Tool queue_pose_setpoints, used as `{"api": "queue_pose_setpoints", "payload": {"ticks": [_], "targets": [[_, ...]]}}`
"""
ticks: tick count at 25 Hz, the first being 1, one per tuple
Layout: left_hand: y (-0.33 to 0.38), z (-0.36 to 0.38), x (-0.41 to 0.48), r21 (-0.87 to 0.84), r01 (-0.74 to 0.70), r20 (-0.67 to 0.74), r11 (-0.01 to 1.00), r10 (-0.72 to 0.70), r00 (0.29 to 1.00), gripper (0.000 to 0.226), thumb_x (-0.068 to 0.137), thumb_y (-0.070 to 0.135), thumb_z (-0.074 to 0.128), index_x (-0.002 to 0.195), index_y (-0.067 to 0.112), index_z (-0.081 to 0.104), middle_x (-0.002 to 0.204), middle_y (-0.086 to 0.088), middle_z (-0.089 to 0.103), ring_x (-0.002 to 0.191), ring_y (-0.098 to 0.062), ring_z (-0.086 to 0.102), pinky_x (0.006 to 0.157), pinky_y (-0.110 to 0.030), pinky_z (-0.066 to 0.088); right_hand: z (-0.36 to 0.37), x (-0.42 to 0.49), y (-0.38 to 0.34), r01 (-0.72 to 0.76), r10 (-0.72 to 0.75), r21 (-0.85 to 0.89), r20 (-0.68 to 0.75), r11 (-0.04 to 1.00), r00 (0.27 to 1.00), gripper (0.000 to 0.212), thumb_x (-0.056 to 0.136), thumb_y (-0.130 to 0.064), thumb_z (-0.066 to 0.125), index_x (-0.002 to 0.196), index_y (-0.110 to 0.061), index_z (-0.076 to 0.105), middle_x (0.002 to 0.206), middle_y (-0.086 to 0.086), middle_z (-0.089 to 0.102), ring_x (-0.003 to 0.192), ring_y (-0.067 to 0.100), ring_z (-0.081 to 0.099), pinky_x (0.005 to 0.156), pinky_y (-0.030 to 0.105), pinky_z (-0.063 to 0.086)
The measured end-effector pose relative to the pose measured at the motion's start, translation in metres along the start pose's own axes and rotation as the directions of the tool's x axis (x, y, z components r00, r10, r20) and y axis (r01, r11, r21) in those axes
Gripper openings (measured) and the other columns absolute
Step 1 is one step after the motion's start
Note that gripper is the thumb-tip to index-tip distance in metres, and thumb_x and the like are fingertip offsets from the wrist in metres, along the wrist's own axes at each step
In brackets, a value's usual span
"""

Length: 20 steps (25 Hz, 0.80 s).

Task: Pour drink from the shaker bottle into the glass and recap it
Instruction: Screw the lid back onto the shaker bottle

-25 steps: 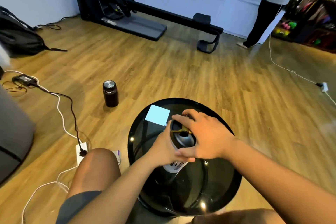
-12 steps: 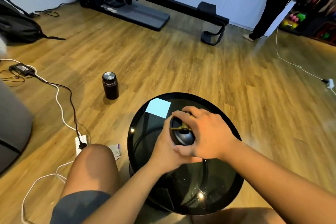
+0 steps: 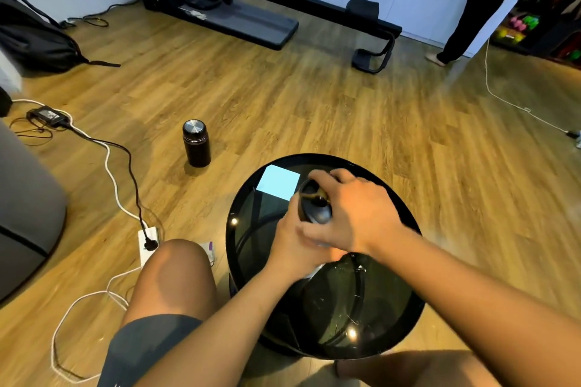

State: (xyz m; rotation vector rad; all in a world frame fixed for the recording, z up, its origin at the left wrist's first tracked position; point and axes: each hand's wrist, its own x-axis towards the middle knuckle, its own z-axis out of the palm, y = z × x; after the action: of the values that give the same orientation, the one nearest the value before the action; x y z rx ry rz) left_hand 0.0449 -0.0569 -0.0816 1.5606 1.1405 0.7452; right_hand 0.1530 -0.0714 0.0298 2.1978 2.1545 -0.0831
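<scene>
Shaker bottle (image 3: 316, 209) stands over the round black glass table (image 3: 405, 302), gripped by both hands. Right hand (image 3: 355, 214) fingers are curled over its dark lid from above. Left hand (image 3: 294, 250) is wrapped around the body below. A pale blue square note (image 3: 278, 182) lies just beyond. A dark flask (image 3: 196, 143) stands on the wooden floor (image 3: 345, 110), well apart.

Glossy black glass table (image 3: 405, 317) on smooth wood floor (image 3: 314, 97).

Shaker bottle (image 3: 315, 209) body mostly hidden under both hands; glass unseen; hands motion-blurred.
</scene>
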Motion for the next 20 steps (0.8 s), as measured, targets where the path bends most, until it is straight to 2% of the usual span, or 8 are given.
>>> {"api": "queue_pose_setpoints", "payload": {"ticks": [3,5,7,9,13,16,18,20], "targets": [[-0.003,0.014,-0.003,0.041,0.004,-0.046,0.999,-0.002,0.999,0.099,0.052,0.063,0.076,0.136,0.028,0.037,0.116,0.002,0.070,0.107,-0.016,0.070,0.083,-0.026,0.058,0.012,-0.005,-0.028,-0.353,0.356,0.168,0.017,0.920,0.934,0.087,0.080,-0.081,0.041,0.146,-0.024,0.034,0.129,0.017,0.054,0.109,0.044,0.060,0.077,0.041,0.043],[-0.006,0.013,-0.004,-0.003,0.015,-0.041,1.000,-0.015,0.999,0.105,0.049,0.058,0.085,0.138,0.029,0.037,0.109,0.011,0.068,0.104,-0.008,0.069,0.077,-0.014,0.053,0.004,-0.004,-0.022,-0.416,0.400,0.197,0.116,0.888,0.909,0.090,0.085,-0.082,0.030,0.145,-0.016,0.037,0.131,0.022,0.055,0.116,0.044,0.057,0.084,0.043,0.045],[-0.006,0.009,-0.006,-0.022,-0.024,-0.044,0.999,0.023,0.999,0.106,0.049,0.045,0.094,0.137,0.033,0.037,0.115,0.017,0.064,0.107,0.000,0.063,0.086,-0.013,0.049,-0.024,-0.005,0.001,-0.463,0.427,0.158,0.217,0.872,0.878,0.088,0.086,-0.083,0.020,0.123,-0.012,0.055,0.120,0.021,0.064,0.111,0.040,0.061,0.084,0.041,0.047],[-0.004,0.006,-0.007,-0.011,-0.063,-0.059,0.998,0.062,0.996,0.109,0.050,0.043,0.096,0.141,0.030,0.037,0.124,0.016,0.061,0.114,-0.003,0.060,0.095,-0.019,0.049,-0.046,-0.004,0.023,-0.392,0.365,0.121,0.197,0.912,0.910,0.078,0.086,-0.083,0.023,0.103,-0.016,0.061,0.108,0.015,0.065,0.105,0.037,0.064,0.083,0.040,0.050],[-0.003,0.003,-0.008,-0.010,-0.045,-0.046,0.999,0.044,0.998,0.101,0.051,0.039,0.097,0.134,0.033,0.040,0.118,0.014,0.063,0.110,-0.005,0.064,0.094,-0.028,0.056,-0.041,-0.013,0.014,-0.068,-0.012,0.316,0.244,0.946,0.970,0.068,0.089,-0.067,0.052,0.146,-0.030,0.047,0.144,0.003,0.052,0.135,0.024,0.048,0.108,0.038,0.040],[-0.001,0.003,-0.010,-0.011,-0.034,-0.045,0.999,0.033,0.998,0.099,0.052,0.036,0.098,0.132,0.038,0.039,0.114,0.017,0.061,0.108,-0.004,0.063,0.089,-0.019,0.051,-0.029,-0.022,0.003,-0.243,0.217,0.203,0.144,0.949,0.966,0.068,0.090,-0.076,0.029,0.107,-0.023,0.067,0.097,0.006,0.061,0.105,0.031,0.063,0.082,0.038,0.050],[-0.002,0.003,-0.010,-0.018,-0.022,-0.024,1.000,0.022,0.999,0.100,0.053,0.032,0.098,0.132,0.040,0.038,0.119,0.016,0.060,0.112,-0.006,0.062,0.088,-0.015,0.046,-0.037,-0.023,0.000,-0.299,0.298,0.016,0.061,0.954,0.953,0.069,0.091,-0.077,0.025,0.075,-0.018,0.057,0.071,0.003,0.051,0.082,0.031,0.060,0.068,0.036,0.045],[-0.003,0.002,-0.009,-0.014,-0.015,-0.019,1.000,0.015,1.000,0.098,0.053,0.031,0.099,0.130,0.040,0.038,0.121,0.014,0.061,0.114,-0.007,0.062,0.089,-0.015,0.047,-0.042,-0.019,0.006,-0.199,0.199,0.042,0.006,0.979,0.980,0.059,0.089,-0.074,0.039,0.104,-0.022,0.063,0.083,0.003,0.060,0.087,0.029,0.061,0.072,0.036,0.048]]}}
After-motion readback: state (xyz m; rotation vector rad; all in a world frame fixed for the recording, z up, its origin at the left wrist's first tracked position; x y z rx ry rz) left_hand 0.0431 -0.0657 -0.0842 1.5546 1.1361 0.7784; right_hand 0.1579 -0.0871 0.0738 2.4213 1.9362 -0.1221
